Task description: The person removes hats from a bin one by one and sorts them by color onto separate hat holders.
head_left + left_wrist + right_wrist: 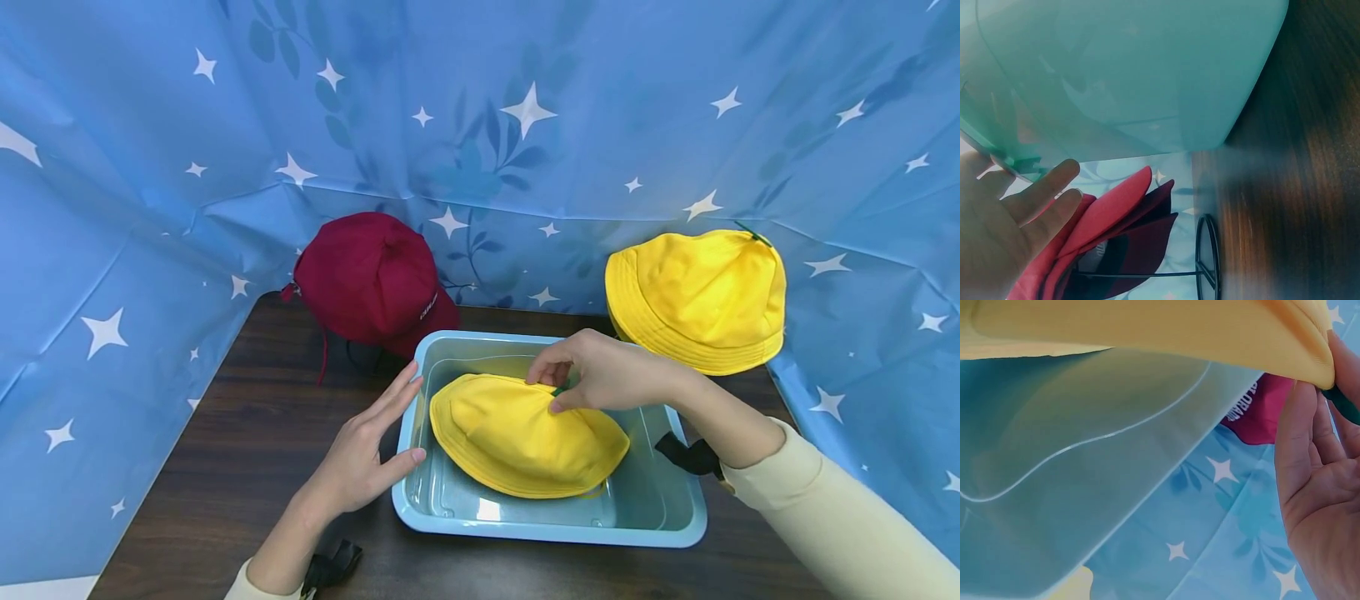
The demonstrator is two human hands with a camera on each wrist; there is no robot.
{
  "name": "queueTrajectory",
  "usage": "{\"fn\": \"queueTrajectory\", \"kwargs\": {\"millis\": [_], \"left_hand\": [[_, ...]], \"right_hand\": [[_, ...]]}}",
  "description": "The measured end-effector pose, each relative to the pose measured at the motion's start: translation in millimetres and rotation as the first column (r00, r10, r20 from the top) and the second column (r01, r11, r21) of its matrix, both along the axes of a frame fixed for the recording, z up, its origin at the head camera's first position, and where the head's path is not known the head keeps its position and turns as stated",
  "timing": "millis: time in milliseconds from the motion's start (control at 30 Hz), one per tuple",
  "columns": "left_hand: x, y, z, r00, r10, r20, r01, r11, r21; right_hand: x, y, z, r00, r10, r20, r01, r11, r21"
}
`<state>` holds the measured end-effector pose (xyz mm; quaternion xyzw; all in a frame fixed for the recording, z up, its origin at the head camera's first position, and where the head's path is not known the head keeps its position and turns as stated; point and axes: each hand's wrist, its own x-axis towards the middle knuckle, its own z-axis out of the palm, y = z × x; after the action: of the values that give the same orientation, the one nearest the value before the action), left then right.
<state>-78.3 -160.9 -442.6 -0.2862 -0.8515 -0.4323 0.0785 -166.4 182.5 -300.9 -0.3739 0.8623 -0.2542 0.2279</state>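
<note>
A yellow bucket hat [517,442], folded flat, lies in a light blue plastic basin [547,533]. My right hand [600,371] pinches the hat's top edge near its green stem, between thumb and fingers. The right wrist view shows the fingertips on the yellow fabric [1210,337] with the dark green stem [1342,406] beside them. My left hand [363,462] rests at the basin's left rim with fingers straight and spread. From the left wrist, the hand [1004,219] appears beside the basin's outer wall [1135,81].
A dark red cap [371,279] sits behind and left of the basin, on a black wire stand [1207,259]. Another yellow bucket hat [693,296] stands at the back right. The dark wooden table [225,467] meets a blue star-patterned cloth [480,167] behind.
</note>
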Motion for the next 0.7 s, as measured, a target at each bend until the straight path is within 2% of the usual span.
{"fn": "queueTrajectory", "kwargs": {"millis": [267, 700], "left_hand": [[0.0, 0.1, 0.0, 1.000, 0.006, -0.011, -0.006, 1.000, 0.002], [-0.3, 1.5, 0.0, 1.000, 0.008, 0.006, -0.008, 1.000, 0.019]], "right_hand": [[3.0, 6.6, 13.1, 0.998, -0.044, -0.053, 0.042, 0.998, -0.037], [6.0, 20.8, 48.8, 0.987, -0.092, -0.135, 0.074, 0.988, -0.138]]}}
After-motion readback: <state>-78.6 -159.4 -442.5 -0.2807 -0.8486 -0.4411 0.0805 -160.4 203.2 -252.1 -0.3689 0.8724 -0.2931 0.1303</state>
